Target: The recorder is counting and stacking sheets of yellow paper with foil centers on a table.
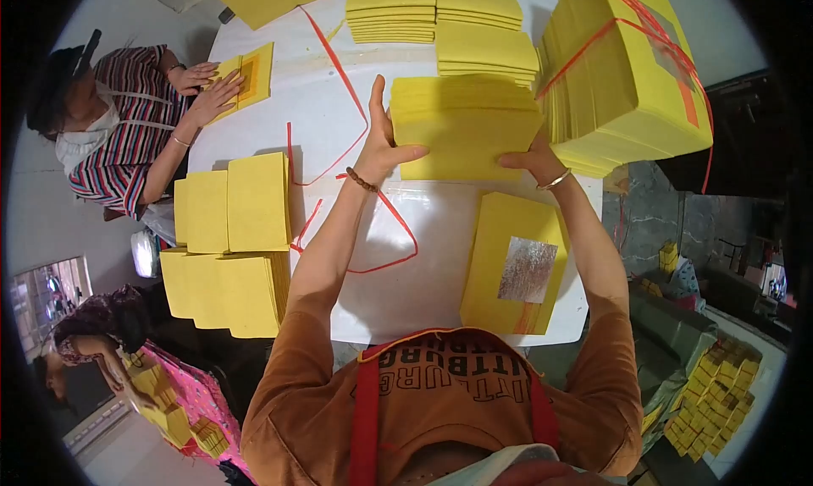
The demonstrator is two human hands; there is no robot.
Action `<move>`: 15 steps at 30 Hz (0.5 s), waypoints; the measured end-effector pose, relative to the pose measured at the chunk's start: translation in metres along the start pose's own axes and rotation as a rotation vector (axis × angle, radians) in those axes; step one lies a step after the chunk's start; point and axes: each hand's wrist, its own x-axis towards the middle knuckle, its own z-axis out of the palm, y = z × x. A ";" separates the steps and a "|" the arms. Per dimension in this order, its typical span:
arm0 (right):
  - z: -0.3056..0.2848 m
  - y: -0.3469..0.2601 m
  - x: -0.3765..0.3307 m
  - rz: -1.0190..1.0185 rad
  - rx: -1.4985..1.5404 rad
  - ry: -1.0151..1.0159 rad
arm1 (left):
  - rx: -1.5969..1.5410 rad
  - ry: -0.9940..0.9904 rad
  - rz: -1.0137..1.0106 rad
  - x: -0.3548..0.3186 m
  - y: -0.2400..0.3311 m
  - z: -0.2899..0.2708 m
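Note:
Between my two hands is a thick stack of yellow paper [466,135], clasped at its left and right sides over the table. My left hand [385,143] presses the left side, thumb across the near face. On the opposite side my right hand [533,157] does the same, its fingers mostly hidden behind the paper. Just right of it stands a tall bundle of yellow paper [627,71] tied with red string. Nearer to me lies a yellow stack with a silver foil patch [527,270]. Loose red string [398,262] curls on the table left of centre.
The white table [381,304] carries folded yellow stacks at the far side [391,12] and the left edge [229,257]. At the far left, a person in a striped top [127,130] presses yellow sheets. Another person [102,334] handles yellow bundles lower left. Small yellow bundles [711,393] lie lower right.

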 end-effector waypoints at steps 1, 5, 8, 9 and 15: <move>0.002 -0.004 0.003 0.001 -0.090 -0.014 | 0.032 -0.035 0.013 -0.001 0.000 -0.006; 0.001 0.042 0.022 -0.148 -0.360 0.026 | 0.660 -0.084 0.052 -0.007 -0.043 -0.032; 0.001 0.053 0.025 -0.151 -0.512 -0.029 | 0.609 -0.104 0.050 -0.011 -0.063 -0.039; -0.001 0.054 0.027 -0.090 -0.396 -0.038 | 0.630 -0.098 0.064 -0.012 -0.063 -0.037; 0.005 0.052 0.028 -0.045 -0.274 0.008 | 0.747 -0.039 0.015 -0.011 -0.064 -0.039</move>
